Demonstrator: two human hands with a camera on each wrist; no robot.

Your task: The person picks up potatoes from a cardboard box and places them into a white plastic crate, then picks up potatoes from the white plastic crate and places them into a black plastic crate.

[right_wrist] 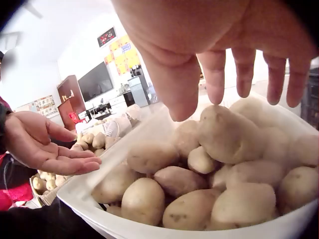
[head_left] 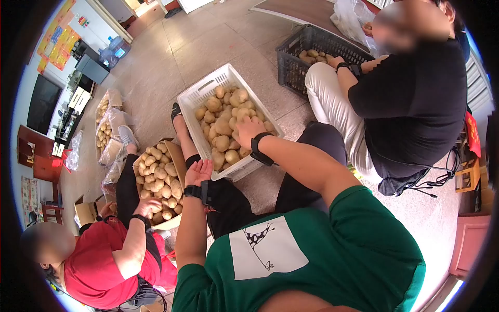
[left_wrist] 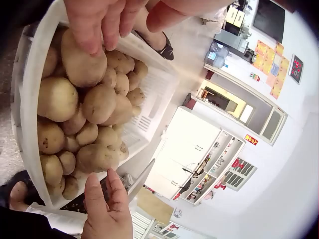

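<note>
A white plastic crate (head_left: 188,99) full of potatoes (head_left: 222,126) stands in front of me. My right hand (head_left: 249,131) is over the potatoes with its fingers pointing down; in the right wrist view its fingertips reach to the top of a large potato (right_wrist: 229,134). Palm up, my left hand (head_left: 199,172) lies by the crate's near left corner, its fingers loosely extended and nothing in the palm. The left wrist view shows this hand (left_wrist: 107,20) at the top, in front of the potatoes.
To the left a person in red reaches into a cardboard box (head_left: 179,156) of potatoes. Plastic-wrapped potatoes (head_left: 105,130) lie beyond it. At the right, a person in black sits by a dark crate (head_left: 291,62) with some potatoes. The tiled floor (head_left: 208,36) extends behind.
</note>
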